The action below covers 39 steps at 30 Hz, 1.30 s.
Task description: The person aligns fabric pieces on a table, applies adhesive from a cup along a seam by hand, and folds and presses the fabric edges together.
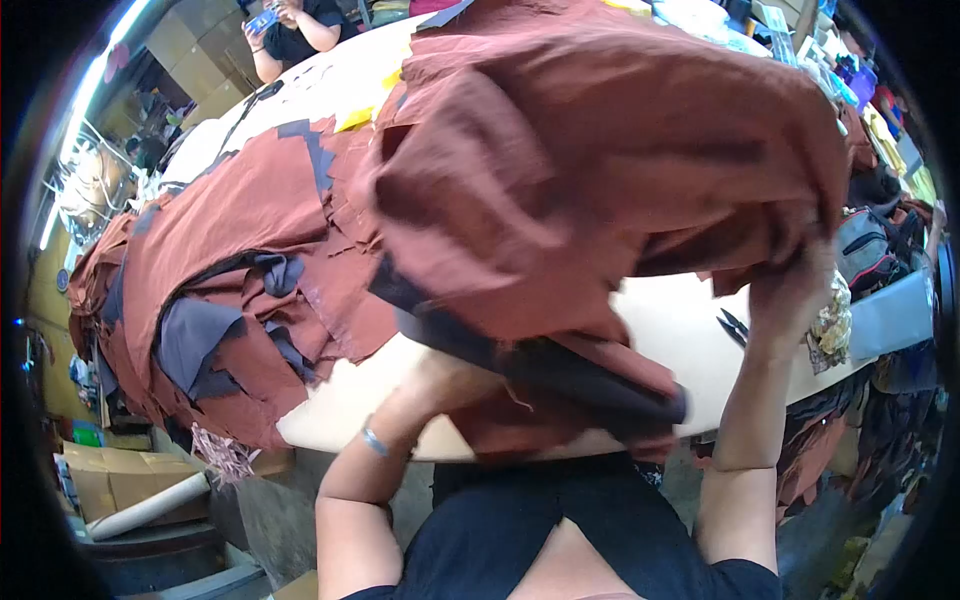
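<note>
One broad rust-red, dark-grey-panelled cloth billows at one o'clock, bare right hand gripping its edge at three, bare left hand at six, fingers too hidden to judge; even tension should limit creases.

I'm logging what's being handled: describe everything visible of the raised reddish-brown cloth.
The reddish-brown cloth looks thin, creased and partly blurred, with dark fabric at its lower edge. It billows over the table. The right hand holds its right side; the left hand is at its lower edge, fingers hidden.
</note>
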Motion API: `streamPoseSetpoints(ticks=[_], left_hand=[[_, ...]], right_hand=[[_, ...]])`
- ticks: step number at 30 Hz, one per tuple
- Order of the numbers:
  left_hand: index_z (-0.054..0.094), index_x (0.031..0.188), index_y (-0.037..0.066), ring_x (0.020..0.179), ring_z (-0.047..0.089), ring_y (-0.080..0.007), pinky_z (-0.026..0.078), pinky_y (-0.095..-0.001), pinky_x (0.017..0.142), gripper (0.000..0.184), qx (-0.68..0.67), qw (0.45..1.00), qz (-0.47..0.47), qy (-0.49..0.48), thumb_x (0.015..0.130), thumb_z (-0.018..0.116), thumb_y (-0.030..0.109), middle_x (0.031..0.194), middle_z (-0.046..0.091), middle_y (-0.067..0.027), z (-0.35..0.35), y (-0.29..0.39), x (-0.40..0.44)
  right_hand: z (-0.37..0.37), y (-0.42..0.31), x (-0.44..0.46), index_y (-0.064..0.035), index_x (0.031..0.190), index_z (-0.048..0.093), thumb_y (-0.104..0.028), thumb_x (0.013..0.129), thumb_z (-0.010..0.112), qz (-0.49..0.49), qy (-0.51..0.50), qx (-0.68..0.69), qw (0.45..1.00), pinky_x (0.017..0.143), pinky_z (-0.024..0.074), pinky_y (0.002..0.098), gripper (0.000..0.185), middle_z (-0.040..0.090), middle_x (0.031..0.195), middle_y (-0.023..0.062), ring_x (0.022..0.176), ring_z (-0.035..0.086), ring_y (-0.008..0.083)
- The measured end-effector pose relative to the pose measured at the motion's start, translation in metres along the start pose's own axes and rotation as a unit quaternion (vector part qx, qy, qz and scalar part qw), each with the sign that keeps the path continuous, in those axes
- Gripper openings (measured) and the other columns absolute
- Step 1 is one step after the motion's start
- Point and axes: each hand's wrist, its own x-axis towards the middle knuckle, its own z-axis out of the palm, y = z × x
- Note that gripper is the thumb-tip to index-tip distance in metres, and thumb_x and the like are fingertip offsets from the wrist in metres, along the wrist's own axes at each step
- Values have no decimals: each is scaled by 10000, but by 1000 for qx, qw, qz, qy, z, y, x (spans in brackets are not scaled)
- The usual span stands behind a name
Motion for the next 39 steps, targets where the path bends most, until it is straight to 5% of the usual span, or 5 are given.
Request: streamPoseSetpoints(ticks=[7, 13, 20, 29, 39], left_hand=[[620, 977, 11, 1010, 523, -382, 376, -479, 921, 381, 175, 981, -80, -11, 604, 649, 83, 1008, 596, -198, -63, -85, -3], [633, 877, 15, 842, 575, -393, 439, -478, 766, 245, 88, 994, -49, 46, 636, 599, 38, 870, 631, -200, -14, -92, -19], [640, 838, 7, 773, 605, -335, 467, -425, 713, 195, 175, 983, -30, 40, 658, 633, 79, 798, 637, -182, -29, -66, -7], [639, 835, 9, 771, 606, -318, 468, -410, 713, 180, 109, 992, -50, 28, 667, 630, 71, 795, 634, -171, -18, -67, -24], [638, 832, 13, 768, 607, -298, 469, -392, 714, 164, 79, 993, -70, 45, 676, 627, 63, 792, 630, -158, -25, -57, -38]], right_hand=[[33, -27, -36, -4, 1048, 593, -269, 847, 634, -51, -631, -118, 765, 736, 476, 345, 336, 609, 801, 155, 779, 597, 261], [117, -30, 21, -12, 965, 587, -479, 926, 460, 77, -433, 303, 845, 676, 496, 331, 486, 633, 900, 103, 742, 608, 211], [192, -50, 102, -64, 1387, 198, -455, 888, 534, 86, -447, 727, 514, 972, 354, 480, 718, 354, 1351, 164, 1139, 464, 355], [160, -2, 35, -19, 1302, 457, -469, 901, 517, 33, -527, 83, 845, 879, 469, 347, 606, 577, 1179, 136, 1013, 583, 200], [234, -75, 43, -28, 1295, 450, -443, 886, 534, 154, -560, 506, 638, 887, 464, 326, 588, 602, 1105, 162, 1024, 582, 244]])
